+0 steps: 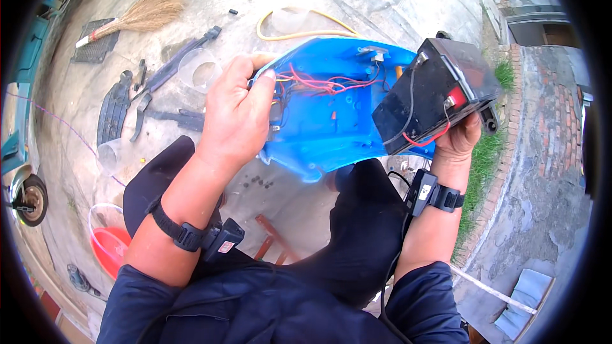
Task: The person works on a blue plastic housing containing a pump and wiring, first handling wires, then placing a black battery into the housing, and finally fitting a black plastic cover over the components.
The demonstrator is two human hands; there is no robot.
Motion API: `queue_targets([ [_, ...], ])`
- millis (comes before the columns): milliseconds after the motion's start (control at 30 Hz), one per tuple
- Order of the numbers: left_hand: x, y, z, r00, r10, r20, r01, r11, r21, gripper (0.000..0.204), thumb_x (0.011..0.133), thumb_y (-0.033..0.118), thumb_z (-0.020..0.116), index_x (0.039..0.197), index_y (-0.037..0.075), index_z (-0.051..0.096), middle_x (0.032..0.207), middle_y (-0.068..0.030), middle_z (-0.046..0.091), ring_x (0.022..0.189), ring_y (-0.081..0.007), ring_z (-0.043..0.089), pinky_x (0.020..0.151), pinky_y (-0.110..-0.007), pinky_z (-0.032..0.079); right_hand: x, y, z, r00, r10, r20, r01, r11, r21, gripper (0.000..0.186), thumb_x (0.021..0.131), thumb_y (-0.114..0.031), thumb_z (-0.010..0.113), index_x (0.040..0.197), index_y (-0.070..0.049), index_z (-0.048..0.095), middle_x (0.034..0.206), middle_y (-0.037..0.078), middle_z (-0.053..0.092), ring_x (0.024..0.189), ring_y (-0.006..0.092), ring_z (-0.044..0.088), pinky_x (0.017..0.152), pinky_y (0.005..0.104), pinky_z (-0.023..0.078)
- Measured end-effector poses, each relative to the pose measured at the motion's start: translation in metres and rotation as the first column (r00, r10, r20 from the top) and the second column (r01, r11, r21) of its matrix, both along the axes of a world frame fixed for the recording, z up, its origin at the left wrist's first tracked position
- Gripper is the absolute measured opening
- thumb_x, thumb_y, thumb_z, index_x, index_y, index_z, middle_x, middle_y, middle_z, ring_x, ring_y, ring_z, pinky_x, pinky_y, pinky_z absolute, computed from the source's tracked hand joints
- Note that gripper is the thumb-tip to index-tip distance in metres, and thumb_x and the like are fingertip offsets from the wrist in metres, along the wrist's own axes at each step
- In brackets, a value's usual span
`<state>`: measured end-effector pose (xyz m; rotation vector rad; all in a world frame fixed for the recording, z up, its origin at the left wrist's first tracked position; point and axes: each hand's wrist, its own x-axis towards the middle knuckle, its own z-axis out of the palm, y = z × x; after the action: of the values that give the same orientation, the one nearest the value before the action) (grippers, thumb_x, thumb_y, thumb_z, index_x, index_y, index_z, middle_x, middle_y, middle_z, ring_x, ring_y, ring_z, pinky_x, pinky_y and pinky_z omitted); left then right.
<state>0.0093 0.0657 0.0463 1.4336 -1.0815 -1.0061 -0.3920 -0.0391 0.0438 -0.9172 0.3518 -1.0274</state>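
Observation:
My left hand (239, 105) is closed on the left edge of a blue plastic shell (319, 124), thumb on top. The shell's hollow inside faces up, and thin red, yellow and dark wires (328, 85) run across it to a small metal fitting (376, 55) at the far rim. Over the shell's right end, tilted, is a black box-shaped battery (408, 99) with a red terminal and a red and a black lead. My right hand (460, 137) holds the battery from its near right side; most of its fingers are hidden beneath.
A straw broom (150, 9), a yellow hose (264, 28) and black plastic pieces (115, 111) lie on the concrete beyond my knees. Left of me are a red basin (109, 248) and a small wheel (33, 199). Grass (475, 197) and a brick edge run along the right.

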Motion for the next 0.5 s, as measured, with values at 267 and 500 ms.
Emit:
queue_targets([
  [267, -0.001, -0.002, -0.001, 0.998, 0.051, -0.040, -0.051, 0.999, 0.000, 0.023, 0.100, 0.011, 0.059, 0.116, -0.001, 0.070, 0.101, -0.0142, 0.071, 0.093, -0.0194, 0.067, 0.085, -0.034, 0.053, -0.012, -0.002, -0.001, 0.998, -0.050, 0.039, 0.050, 0.999, -0.007, 0.070, 0.091, -0.036, 0.083, 0.147, 0.000, 0.059, 0.147, 0.018, 0.064, 0.134, 0.0355, 0.063, 0.119, 0.0542, 0.045],
  [500, -0.002, -0.002, -0.001, 0.998, 0.066, -0.004, -0.066, 0.998, -0.003, 0.024, 0.099, 0.012, 0.060, 0.115, -0.002, 0.071, 0.101, -0.0159, 0.070, 0.092, -0.0213, 0.067, 0.085, -0.035, 0.053, 0.001, 0.001, 0.012, 0.994, -0.107, -0.008, 0.106, 0.993, -0.044, 0.067, 0.094, -0.037, 0.080, 0.148, -0.003, 0.059, 0.148, 0.016, 0.064, 0.135, 0.0345, 0.062, 0.120, 0.0544, 0.043],
])
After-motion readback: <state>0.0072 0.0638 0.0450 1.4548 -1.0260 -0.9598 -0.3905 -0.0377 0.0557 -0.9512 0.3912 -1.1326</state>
